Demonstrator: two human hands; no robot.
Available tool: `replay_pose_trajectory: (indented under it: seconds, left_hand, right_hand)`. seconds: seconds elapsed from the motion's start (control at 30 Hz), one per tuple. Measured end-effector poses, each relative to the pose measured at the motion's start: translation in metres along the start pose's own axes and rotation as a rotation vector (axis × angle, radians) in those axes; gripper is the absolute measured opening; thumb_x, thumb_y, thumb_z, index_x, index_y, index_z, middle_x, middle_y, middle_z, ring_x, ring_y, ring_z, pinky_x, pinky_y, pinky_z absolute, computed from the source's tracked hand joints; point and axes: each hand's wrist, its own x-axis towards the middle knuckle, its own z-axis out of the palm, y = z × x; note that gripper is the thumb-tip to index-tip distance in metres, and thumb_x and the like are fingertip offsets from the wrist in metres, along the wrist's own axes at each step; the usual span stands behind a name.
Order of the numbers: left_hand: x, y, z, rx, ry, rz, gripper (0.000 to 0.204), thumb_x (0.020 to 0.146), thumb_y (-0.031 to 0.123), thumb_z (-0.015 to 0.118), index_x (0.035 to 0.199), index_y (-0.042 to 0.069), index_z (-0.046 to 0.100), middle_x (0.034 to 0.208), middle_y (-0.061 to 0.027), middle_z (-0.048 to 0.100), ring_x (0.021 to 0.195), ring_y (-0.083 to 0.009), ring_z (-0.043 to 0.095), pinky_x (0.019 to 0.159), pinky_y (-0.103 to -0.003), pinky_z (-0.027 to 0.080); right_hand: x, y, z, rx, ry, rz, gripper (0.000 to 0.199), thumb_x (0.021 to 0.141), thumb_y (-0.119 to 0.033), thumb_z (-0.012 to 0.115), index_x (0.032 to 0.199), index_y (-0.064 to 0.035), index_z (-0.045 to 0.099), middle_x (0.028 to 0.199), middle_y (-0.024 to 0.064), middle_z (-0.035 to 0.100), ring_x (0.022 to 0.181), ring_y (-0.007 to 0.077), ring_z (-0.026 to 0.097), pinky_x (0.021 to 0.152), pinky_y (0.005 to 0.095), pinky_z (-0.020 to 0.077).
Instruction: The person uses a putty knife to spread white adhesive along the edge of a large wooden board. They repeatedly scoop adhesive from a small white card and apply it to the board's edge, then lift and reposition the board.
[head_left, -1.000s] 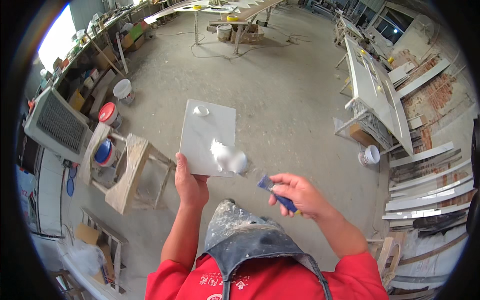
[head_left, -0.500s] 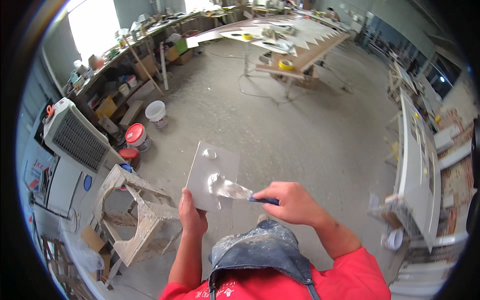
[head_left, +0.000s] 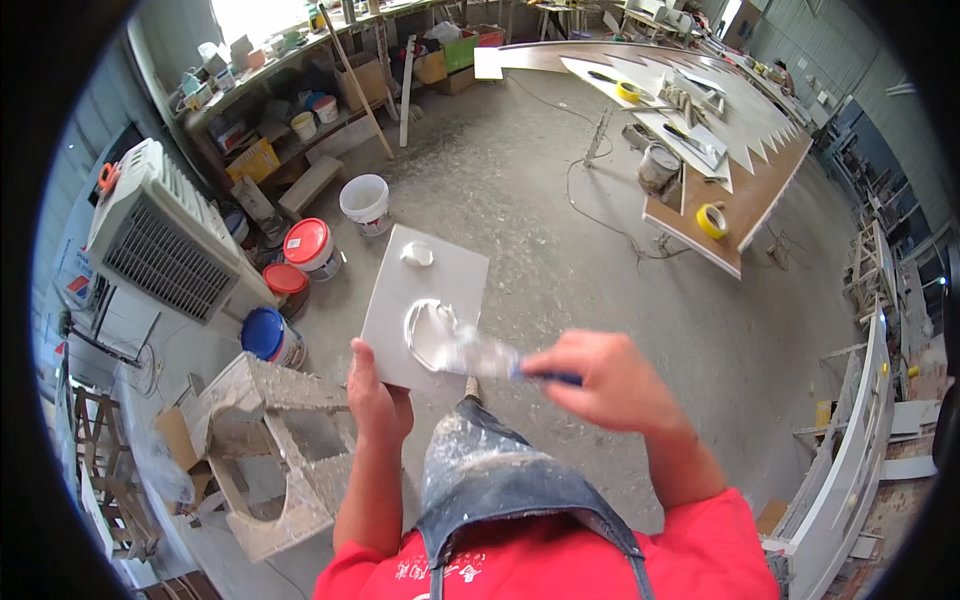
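My left hand grips the near edge of a flat grey square board, held level in front of me. A smear of white putty lies at the board's middle and a small dab sits near its far edge. My right hand is closed around the blue handle of a putty knife, whose blurred metal blade presses flat into the white smear. Below my hands hangs my putty-stained grey apron over a red shirt.
A putty-crusted wooden stool stands at lower left. Paint buckets with red lid, blue lid and a white one stand on the concrete floor by a white air cooler. A workbench with tape rolls lies at far right.
The view has swung over the workshop while the board stayed in my left hand. The knife blade has moved onto the board's middle and spread the white lump into a curved smear.
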Motion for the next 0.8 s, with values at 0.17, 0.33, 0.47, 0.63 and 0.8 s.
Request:
replay_pose_trajectory:
  seconds: [0.17,0.33,0.47,0.63,0.8]
  left_hand:
    - [0.158,0.037,0.030,-0.024,0.035,0.103,0.061,0.102,0.052,0.048,0.133,0.000,0.053,0.120,-0.0082,0.063,0.107,-0.0182,0.063,0.087,-0.032,0.050]
    - [0.265,0.066,0.040,0.000,0.052,0.206,0.058,0.104,0.049,0.046,0.132,-0.001,0.052,0.123,-0.0091,0.062,0.112,-0.0187,0.060,0.095,-0.034,0.047]
    - [0.365,0.076,0.022,0.043,-0.080,0.184,0.056,0.105,0.045,0.045,0.133,-0.002,0.053,0.127,-0.0109,0.061,0.116,-0.0216,0.060,0.100,-0.036,0.046]
    - [0.509,0.117,0.013,0.277,-0.205,-0.020,0.055,0.105,0.042,0.047,0.133,-0.005,0.053,0.124,-0.0130,0.063,0.113,-0.0221,0.061,0.099,-0.036,0.047]
    - [0.660,0.136,0.027,0.505,-0.236,-0.191,0.047,0.105,0.034,0.050,0.130,-0.006,0.057,0.111,-0.0076,0.066,0.098,-0.0128,0.061,0.086,-0.028,0.048]
  right_hand:
    - [0.138,0.022,0.008,0.555,0.133,0.206,0.032,0.094,-0.017,0.061,0.123,-0.0040,0.063,0.093,0.0136,0.071,0.072,0.0203,0.069,0.063,0.0330,0.0551]
    - [0.237,0.071,-0.011,1.450,-0.122,0.554,0.040,0.100,-0.015,0.052,0.135,0.0015,0.045,0.089,0.0140,0.071,0.051,0.0101,0.060,0.038,0.0209,0.0445]
    - [0.371,0.119,-0.054,1.352,-0.169,0.469,0.038,0.099,-0.015,0.054,0.132,0.0016,0.048,0.087,0.0135,0.071,0.050,0.0092,0.059,0.037,0.0215,0.0417]
    - [0.553,0.189,-0.130,0.927,-0.484,0.357,0.033,0.096,-0.020,0.060,0.125,-0.0045,0.057,0.083,0.0049,0.071,0.050,0.0067,0.058,0.040,0.0206,0.0397]
    - [0.732,0.215,-0.180,0.532,-0.658,0.114,0.032,0.088,-0.017,0.062,0.119,-0.0077,0.066,0.080,0.0036,0.070,0.054,0.0075,0.058,0.044,0.0228,0.0431]
